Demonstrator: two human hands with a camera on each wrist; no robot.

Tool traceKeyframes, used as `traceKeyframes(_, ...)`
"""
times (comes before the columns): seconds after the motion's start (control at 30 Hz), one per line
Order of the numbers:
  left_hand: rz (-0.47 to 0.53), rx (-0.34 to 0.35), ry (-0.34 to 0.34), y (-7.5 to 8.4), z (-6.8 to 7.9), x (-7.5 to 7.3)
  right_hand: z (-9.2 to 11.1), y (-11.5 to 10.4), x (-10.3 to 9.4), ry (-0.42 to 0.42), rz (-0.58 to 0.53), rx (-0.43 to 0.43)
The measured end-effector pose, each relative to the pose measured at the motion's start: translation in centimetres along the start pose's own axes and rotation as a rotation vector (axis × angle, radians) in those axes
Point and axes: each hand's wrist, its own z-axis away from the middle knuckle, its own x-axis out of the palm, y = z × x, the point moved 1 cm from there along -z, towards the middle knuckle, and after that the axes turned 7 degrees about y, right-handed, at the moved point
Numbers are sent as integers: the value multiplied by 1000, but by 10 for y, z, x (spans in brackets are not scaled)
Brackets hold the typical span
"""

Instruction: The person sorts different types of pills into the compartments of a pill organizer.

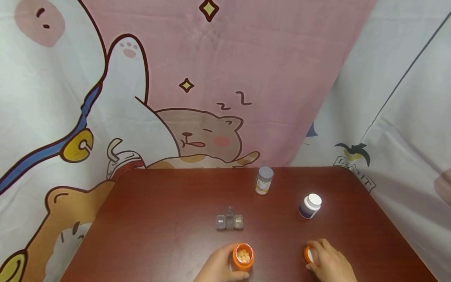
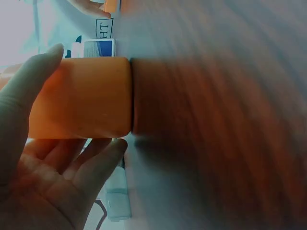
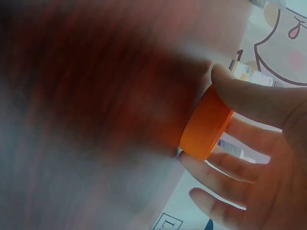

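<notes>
My left hand [image 1: 219, 265] grips an orange pill bottle [image 1: 243, 264] by its side; it stands upright and uncapped on the table, with pale round tablets [image 1: 243, 255] showing through its mouth. In the left wrist view, thumb and fingers lie on opposite sides of the orange bottle [image 2: 86, 98], whose base meets the tabletop. Off to the right, my right hand [image 1: 330, 260] pinches an orange cap [image 1: 308, 255], its pale inner side partly visible. The right wrist view shows the cap [image 3: 206, 125] tilted between thumb and fingertips, its edge right at the table surface.
Beyond the orange bottle lies a small clear pill organizer [image 1: 220, 222], its middle lid raised. A white-capped bottle with a dark label [image 1: 309, 207] stands farther right, and a grey-capped bottle [image 1: 264, 181] near the table's [image 1: 169, 203] back edge. Printed cloth hangs behind.
</notes>
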Motion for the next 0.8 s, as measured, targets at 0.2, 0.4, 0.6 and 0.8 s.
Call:
traceKeyframes(0.2,-203,-1,9,6,3,-1,-3,-7,-4,-3,22,-24)
traceKeyframes(0.4,-318,-37,-72,13,5,-19,-14,-49,-8,-55,-87,-137)
traceKeyframes(0.6,-410,-52,6,9,-4,-47,-29,-97,1,-324,-338,-211)
traceKeyframes(0.8,-584,-18,190,-8,-30,-58,-40,-117,23,-392,-589,-281)
